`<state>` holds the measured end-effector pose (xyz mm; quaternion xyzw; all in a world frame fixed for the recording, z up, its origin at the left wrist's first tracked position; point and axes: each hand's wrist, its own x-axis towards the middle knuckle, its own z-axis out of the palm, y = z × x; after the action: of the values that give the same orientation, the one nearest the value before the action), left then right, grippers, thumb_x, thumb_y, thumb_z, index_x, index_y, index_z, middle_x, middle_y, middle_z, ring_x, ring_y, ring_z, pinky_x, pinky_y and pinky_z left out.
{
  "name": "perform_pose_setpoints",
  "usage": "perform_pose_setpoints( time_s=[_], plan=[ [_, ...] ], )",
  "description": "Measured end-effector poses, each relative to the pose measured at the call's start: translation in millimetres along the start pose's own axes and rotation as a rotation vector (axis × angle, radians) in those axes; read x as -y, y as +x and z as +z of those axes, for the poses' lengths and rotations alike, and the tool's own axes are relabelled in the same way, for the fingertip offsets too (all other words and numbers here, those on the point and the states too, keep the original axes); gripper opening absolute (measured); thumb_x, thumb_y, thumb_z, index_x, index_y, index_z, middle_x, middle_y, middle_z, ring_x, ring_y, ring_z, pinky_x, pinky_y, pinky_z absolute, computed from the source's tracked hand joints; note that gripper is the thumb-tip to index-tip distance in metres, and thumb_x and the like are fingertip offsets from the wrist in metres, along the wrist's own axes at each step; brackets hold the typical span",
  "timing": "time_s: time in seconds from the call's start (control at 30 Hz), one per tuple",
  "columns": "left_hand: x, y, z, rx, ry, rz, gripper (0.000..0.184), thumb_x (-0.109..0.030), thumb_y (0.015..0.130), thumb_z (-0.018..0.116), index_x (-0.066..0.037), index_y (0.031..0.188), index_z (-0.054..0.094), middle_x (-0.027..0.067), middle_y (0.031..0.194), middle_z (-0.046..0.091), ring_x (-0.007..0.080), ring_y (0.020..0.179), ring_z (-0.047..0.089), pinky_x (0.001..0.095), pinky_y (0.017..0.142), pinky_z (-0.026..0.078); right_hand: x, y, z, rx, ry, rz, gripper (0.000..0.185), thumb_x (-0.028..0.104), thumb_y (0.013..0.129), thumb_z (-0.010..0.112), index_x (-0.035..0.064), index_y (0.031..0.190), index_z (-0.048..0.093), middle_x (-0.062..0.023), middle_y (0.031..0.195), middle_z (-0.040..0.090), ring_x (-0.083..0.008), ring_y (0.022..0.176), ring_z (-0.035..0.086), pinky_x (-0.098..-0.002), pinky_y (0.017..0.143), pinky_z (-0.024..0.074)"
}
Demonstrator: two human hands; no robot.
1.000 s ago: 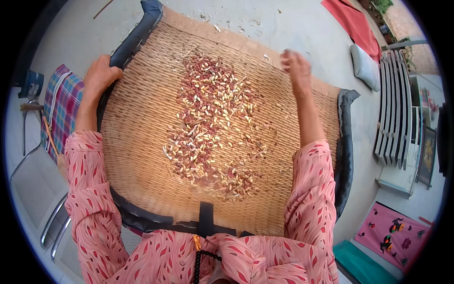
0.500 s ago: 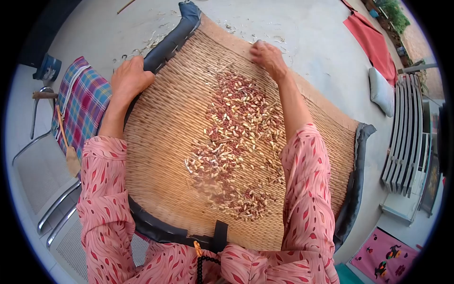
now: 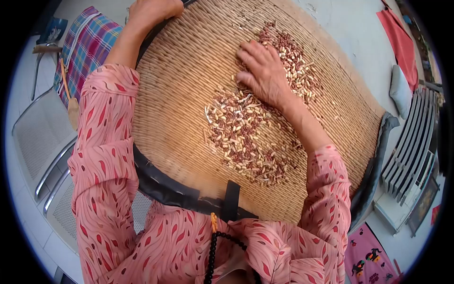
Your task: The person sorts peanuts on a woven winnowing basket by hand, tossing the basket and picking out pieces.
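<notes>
A wide woven winnowing tray (image 3: pixel 179 99) with black-wrapped edges lies tilted across the view against the person's front. My left hand (image 3: pixel 156 9) is closed around its far left rim, partly cut off by the top of the view. On the tray spread peanut kernels (image 3: pixel 250 137), dark red and pale ones mixed, with bits of husk and stalk among them. My right hand (image 3: pixel 266 73) rests palm down on the kernels, fingers extended and slightly apart, thumb out to the side. It covers the middle of the pile.
Metal chairs (image 3: pixel 40 113) stand at left, with a plaid cloth (image 3: pixel 90 42) and a wooden spatula (image 3: pixel 73 111) on them. At right are a grey cushion (image 3: pixel 401 92), a red cloth (image 3: pixel 399 47), a slatted grey stack (image 3: pixel 411 142) and a pink printed mat (image 3: pixel 371 258).
My right hand has come from the tray's far edge down onto the kernels. The view has shifted, so the tray and my left hand sit higher in it. The left hand still grips the rim.
</notes>
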<state>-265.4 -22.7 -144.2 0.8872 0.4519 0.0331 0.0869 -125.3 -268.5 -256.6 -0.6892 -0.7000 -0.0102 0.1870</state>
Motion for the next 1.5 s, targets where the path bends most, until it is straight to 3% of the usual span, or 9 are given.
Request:
perform_pose_setpoints(
  time_s=[0.23, 0.37, 0.57, 0.7, 0.8, 0.83, 1.13, 1.4, 1.5],
  plan=[
    [-3.0, 0.1, -5.1, 0.05, -0.056, 0.006, 0.039, -0.019, 0.069, 0.054, 0.002, 0.102, 0.06, 0.0263, 0.108, 0.06, 0.0409, 0.104, 0.056, 0.0462, 0.088, 0.045, 66.3, -103.2, -62.9, 0.295, 0.014, 0.11, 0.057, 0.043, 0.089, 0.054, 0.0179, 0.138, 0.04, -0.0075, 0.147, 0.032, -0.0273, 0.137, 0.027, -0.0569, 0.111, 0.0103],
    [-5.1, -3.8, -10.0, -0.019, -0.073, 0.079, 0.039, -0.019, 0.07, 0.053, 0.001, 0.103, 0.06, 0.0252, 0.108, 0.06, 0.0403, 0.105, 0.055, 0.0464, 0.088, 0.044, 138.1, -122.6, -58.6, 0.44, 0.144, -0.106, 0.054, 0.042, 0.087, 0.057, 0.0249, 0.136, 0.04, -0.0065, 0.149, 0.03, -0.0229, 0.138, 0.027, -0.0626, 0.109, 0.0069],
    [-1.6, -7.9, -5.3, -0.173, -0.059, 0.192, 0.042, -0.024, 0.072, 0.056, -0.001, 0.106, 0.06, 0.0227, 0.112, 0.06, 0.0382, 0.107, 0.055, 0.0451, 0.09, 0.043, 151.2, -70.8, 15.8, 0.083, -0.003, -0.073, 0.032, 0.015, 0.085, 0.055, 0.0165, 0.117, 0.051, -0.0076, 0.134, 0.045, -0.0204, 0.129, 0.038, -0.0652, 0.106, 0.016],
    [-2.6, -4.6, -2.5, -0.151, -0.021, 0.174, 0.044, -0.027, 0.072, 0.059, -0.002, 0.108, 0.06, 0.0221, 0.115, 0.059, 0.0372, 0.108, 0.055, 0.0447, 0.091, 0.043, 124.6, -74.4, -13.4, -0.096, -0.106, 0.117, 0.021, 0.008, 0.081, 0.058, 0.0113, 0.102, 0.057, -0.0093, 0.122, 0.053, -0.0219, 0.117, 0.049, -0.0507, 0.1, 0.0316],
    [-2.3, -2.7, -2.7, -0.113, -0.069, 0.159, 0.045, -0.025, 0.07, 0.059, -0.001, 0.108, 0.06, 0.0234, 0.112, 0.06, 0.0375, 0.107, 0.056, 0.0447, 0.091, 0.045, 103.5, -100.1, -46.3, -0.314, -0.082, 0.323, 0.017, -0.001, 0.078, 0.061, 0.0068, 0.094, 0.061, -0.0087, 0.097, 0.062, -0.0223, 0.077, 0.063, -0.0305, 0.059, 0.0526],
    [-1.4, 0.2, -1.3, -0.097, -0.069, 0.155, 0.044, -0.025, 0.07, 0.059, -0.001, 0.108, 0.06, 0.0238, 0.112, 0.06, 0.0376, 0.107, 0.056, 0.0447, 0.091, 0.045, 102.0, -110.6, -56.8, -0.266, 0.013, 0.473, 0.016, 0.0, 0.08, 0.062, 0.0076, 0.094, 0.061, -0.0072, 0.091, 0.061, -0.0206, 0.068, 0.062, -0.0297, 0.055, 0.0522],
    [-1.1, -8.5, -10.1, -0.075, -0.115, 0.157, 0.047, -0.024, 0.069, 0.058, 0.001, 0.109, 0.06, 0.026, 0.113, 0.059, 0.0398, 0.109, 0.055, 0.0444, 0.092, 0.045, 111.6, -108.6, -41.2, -0.101, -0.179, 0.389, 0.008, 0.007, 0.08, 0.064, 0.0083, 0.087, 0.06, -0.0062, 0.081, 0.053, -0.0218, 0.064, 0.057, -0.034, 0.049, 0.0441],
    [3.7, -11.1, -4.9, -0.101, -0.15, 0.186, 0.044, -0.021, 0.069, 0.056, 0.003, 0.107, 0.061, 0.0257, 0.111, 0.06, 0.0385, 0.108, 0.056, 0.0434, 0.09, 0.046, 111.7, -106.8, -39.7, -0.247, 0.551, 0.802, 0.003, 0.002, 0.087, 0.058, 0.0018, 0.089, 0.061, -0.0053, 0.064, 0.06, -0.012, 0.053, 0.054, -0.0253, 0.049, 0.0432],
    [2.5, -10.3, -6.7, -0.07, -0.15, 0.184, 0.042, -0.019, 0.069, 0.055, 0.003, 0.104, 0.062, 0.0256, 0.108, 0.061, 0.0382, 0.105, 0.058, 0.0434, 0.088, 0.047, 116.2, -99.7, -43.1, -0.298, 0.492, 0.762, 0.003, 0.002, 0.087, 0.059, 0.0019, 0.088, 0.061, -0.004, 0.061, 0.06, -0.0118, 0.048, 0.052, -0.0234, 0.044, 0.0414]
  ],
)
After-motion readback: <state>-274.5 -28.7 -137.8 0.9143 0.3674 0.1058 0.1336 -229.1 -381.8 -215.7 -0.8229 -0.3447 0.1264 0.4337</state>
